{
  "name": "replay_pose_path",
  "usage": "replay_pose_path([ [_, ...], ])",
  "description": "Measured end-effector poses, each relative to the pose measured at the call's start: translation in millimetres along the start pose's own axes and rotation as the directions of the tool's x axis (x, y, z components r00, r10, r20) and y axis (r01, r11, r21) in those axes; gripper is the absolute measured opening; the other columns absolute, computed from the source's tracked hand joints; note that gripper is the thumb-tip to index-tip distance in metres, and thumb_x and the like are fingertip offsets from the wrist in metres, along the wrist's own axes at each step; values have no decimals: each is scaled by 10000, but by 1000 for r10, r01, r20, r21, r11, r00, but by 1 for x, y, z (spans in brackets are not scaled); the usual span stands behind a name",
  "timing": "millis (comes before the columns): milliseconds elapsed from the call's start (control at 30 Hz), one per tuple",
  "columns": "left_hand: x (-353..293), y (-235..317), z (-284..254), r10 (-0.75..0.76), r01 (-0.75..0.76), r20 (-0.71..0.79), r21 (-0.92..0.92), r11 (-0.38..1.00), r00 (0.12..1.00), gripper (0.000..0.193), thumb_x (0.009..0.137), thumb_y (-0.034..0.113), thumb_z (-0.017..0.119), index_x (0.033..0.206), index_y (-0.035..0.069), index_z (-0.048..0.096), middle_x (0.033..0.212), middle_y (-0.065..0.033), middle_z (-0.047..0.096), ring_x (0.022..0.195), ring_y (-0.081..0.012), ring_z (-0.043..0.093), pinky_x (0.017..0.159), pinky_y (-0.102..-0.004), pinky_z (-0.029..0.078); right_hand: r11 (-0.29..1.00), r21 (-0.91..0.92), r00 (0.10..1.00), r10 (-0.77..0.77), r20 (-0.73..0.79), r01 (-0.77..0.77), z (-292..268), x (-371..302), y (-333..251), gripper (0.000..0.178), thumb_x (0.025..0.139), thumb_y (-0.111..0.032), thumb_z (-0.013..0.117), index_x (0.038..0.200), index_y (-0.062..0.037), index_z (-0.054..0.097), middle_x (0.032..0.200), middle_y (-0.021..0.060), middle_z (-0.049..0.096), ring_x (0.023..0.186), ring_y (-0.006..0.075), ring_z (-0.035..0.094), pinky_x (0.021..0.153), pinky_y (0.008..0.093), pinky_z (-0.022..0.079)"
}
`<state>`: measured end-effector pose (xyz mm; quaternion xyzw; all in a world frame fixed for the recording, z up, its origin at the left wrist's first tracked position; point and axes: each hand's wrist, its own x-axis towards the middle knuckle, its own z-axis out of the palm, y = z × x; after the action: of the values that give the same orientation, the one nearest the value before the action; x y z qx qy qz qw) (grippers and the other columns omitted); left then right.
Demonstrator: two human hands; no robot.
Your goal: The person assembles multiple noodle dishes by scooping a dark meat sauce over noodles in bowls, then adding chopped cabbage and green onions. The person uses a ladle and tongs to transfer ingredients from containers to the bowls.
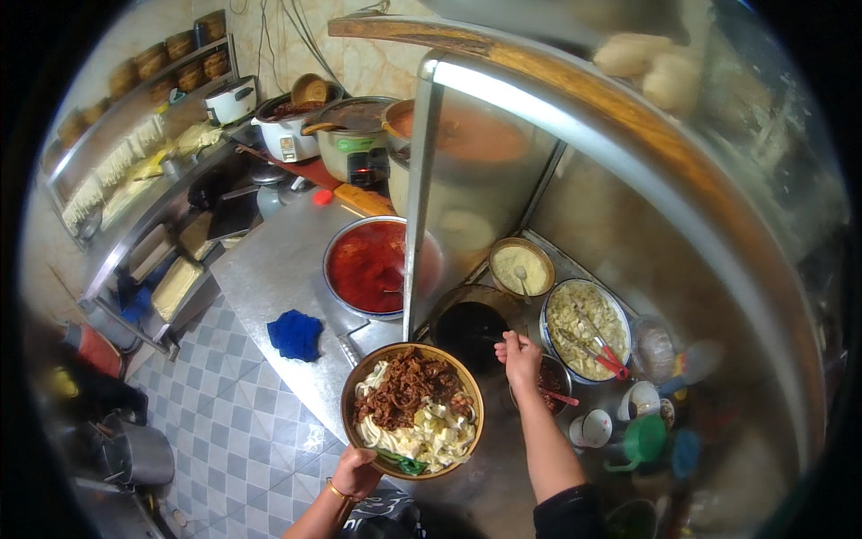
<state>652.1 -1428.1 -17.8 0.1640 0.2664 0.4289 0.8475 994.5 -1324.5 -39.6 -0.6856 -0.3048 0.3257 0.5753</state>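
My left hand point(356, 472) grips the lower left rim of a brown bowl point(479, 395), its thumb over the edge. In the bowl lie white noodles point(377, 435), browned minced meat point(409, 388), pale chopped vegetable point(440, 437) and some green leaves point(400, 462). Just right of it, my right hand point(518, 356) is closed around what looks like a thin handle, mostly hidden by the fingers. That hand is above the near edge of a pot with dark liquid point(469, 327), and the handle's far end cannot be made out.
A glass screen with a metal post point(419, 198) rises beyond the bowl. Red sauce fills a basin point(329, 286); a blue cloth point(294, 335) lies nearby. To the right stand a basin point(546, 346) of chopped vegetable with red-handled tongs point(612, 362), a yellowish paste bowl point(494, 259) and cups point(591, 429).
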Motion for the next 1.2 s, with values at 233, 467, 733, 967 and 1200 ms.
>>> replay_pose_path([
  [233,1,-10,-15,31,-28,46,-55,998,998,705,740,128,565,1396,-12,348,1341,-163,510,1212,-318,522,1041,-485,408,930,-306,979,-199,50,205,-39,-21,-38,283,955,-229,565,1035,22,669,763,130,707,663,169,677,624,287,528],
  [467,1,-11,-18,29,-23,99,-60,998,995,739,759,120,567,1439,26,294,1399,-137,457,1259,-304,479,1051,-477,394,967,-174,982,-182,41,187,-75,-88,-102,241,984,-124,500,1021,53,659,761,111,692,634,119,633,600,241,511],
  [733,-4,-12,-13,26,-22,72,-57,998,997,640,766,175,559,1359,-18,413,1336,-165,535,1215,-300,533,1050,-479,391,974,-83,968,-196,158,211,-84,-183,-141,313,999,-154,463,1007,109,634,740,158,674,600,163,625,579,278,523],
  [967,-8,-9,-12,-2,8,69,-79,997,998,609,775,167,542,1335,-43,428,1293,-181,564,1181,-311,558,1052,-481,389,832,-129,813,-474,338,539,-81,-213,-146,170,918,16,517,1013,69,648,851,156,688,678,217,669,650,317,549],
  [1200,-10,-11,-8,45,-29,136,-115,993,990,608,770,166,544,1332,-38,434,1301,-175,559,1201,-304,542,1070,-481,366,404,-219,456,-712,533,888,-104,-220,-164,231,801,97,563,1000,32,661,891,174,673,736,284,654,669,362,527],
])
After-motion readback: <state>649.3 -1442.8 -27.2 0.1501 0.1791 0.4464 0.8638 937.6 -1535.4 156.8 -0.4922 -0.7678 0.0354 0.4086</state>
